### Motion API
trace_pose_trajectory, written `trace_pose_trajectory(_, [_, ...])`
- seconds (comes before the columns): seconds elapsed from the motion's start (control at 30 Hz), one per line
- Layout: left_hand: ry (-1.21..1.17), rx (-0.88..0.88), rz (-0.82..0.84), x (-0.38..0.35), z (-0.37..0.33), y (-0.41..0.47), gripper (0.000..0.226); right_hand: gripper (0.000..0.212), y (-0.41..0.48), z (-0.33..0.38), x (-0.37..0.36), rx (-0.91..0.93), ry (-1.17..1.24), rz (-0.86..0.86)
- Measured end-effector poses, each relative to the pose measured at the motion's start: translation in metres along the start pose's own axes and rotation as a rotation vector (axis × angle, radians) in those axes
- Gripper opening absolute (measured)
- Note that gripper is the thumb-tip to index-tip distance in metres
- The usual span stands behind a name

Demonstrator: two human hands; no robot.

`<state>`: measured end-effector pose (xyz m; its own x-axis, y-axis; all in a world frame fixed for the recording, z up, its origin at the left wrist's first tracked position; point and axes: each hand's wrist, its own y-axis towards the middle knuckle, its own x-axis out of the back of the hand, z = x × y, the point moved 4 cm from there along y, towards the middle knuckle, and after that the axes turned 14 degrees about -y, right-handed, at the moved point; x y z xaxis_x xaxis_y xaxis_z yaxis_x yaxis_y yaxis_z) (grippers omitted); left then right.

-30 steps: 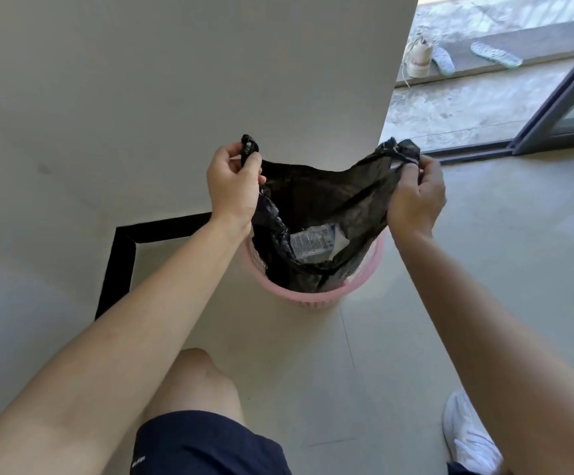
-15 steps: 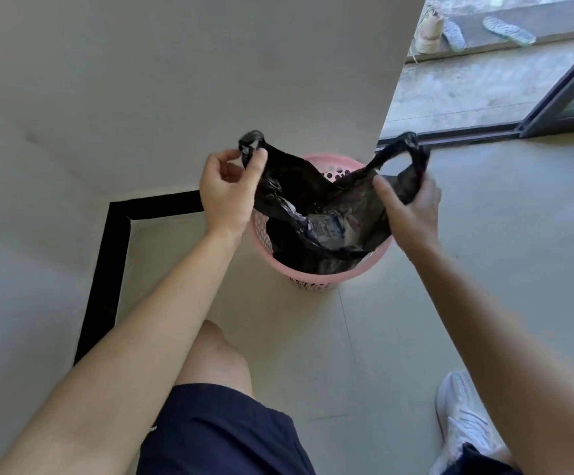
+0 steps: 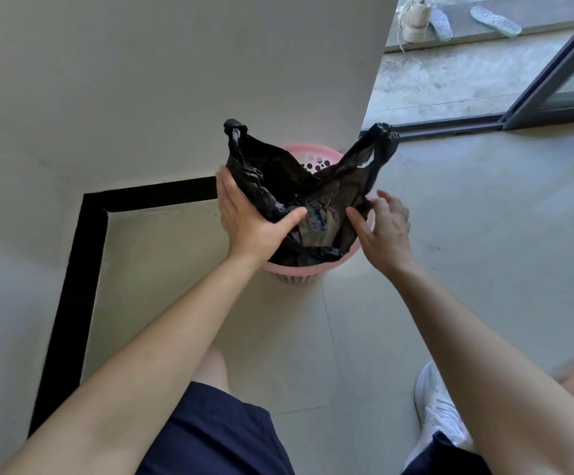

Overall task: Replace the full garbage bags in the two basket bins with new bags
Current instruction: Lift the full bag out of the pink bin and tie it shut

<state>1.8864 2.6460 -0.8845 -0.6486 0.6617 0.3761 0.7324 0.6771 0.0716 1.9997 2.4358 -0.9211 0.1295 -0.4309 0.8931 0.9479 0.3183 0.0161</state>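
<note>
A pink basket bin stands on the floor against the wall corner. A black garbage bag sits in it, with its two handles sticking up free. Some paper trash shows inside the bag. My left hand grips the bag's left side, the thumb across the front and the fingers behind it. At the bag's right side hovers my right hand, fingers spread and relaxed, the thumb touching the plastic.
A white wall rises just behind the bin. A black floor strip runs along the left. A sliding door track lies at the right, with shoes outside. My knee and white shoe are below.
Both hands have let go of the bag's handles and dropped to the bag's body near the bin rim. The handles now stand up on their own.
</note>
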Motion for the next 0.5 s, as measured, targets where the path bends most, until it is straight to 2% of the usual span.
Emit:
trace_pose_trajectory(0.13, [-0.085,0.100,-0.060,-0.001,-0.004,0.051,0.117,0.033,0.004,0.020,0.007,0.060,0.148,-0.036])
trace_pose_trajectory(0.23, [-0.246,0.239,-0.041,0.001,-0.005,0.075,0.106,0.033,0.006,0.029,0.010,-0.072,0.366,0.028])
trace_pose_trajectory(0.27, [-0.295,0.274,-0.030,0.002,-0.005,0.079,0.099,0.039,0.007,0.031,0.011,-0.135,0.470,0.052])
trace_pose_trajectory(0.33, [-0.328,0.232,-0.017,0.006,-0.005,0.084,0.060,0.057,0.012,0.034,0.015,-0.166,0.635,0.103])
trace_pose_trajectory(0.37, [-0.322,0.206,-0.008,0.009,-0.006,0.084,0.041,0.056,0.014,0.037,0.017,-0.130,0.659,0.146])
trace_pose_trajectory(0.43, [-0.356,0.184,0.033,0.012,-0.005,0.080,0.026,0.038,0.016,0.045,0.021,-0.059,0.653,0.279])
trace_pose_trajectory(0.5, [-0.413,0.159,0.019,0.019,-0.009,0.076,0.021,0.026,0.018,0.049,0.027,-0.068,0.630,0.298])
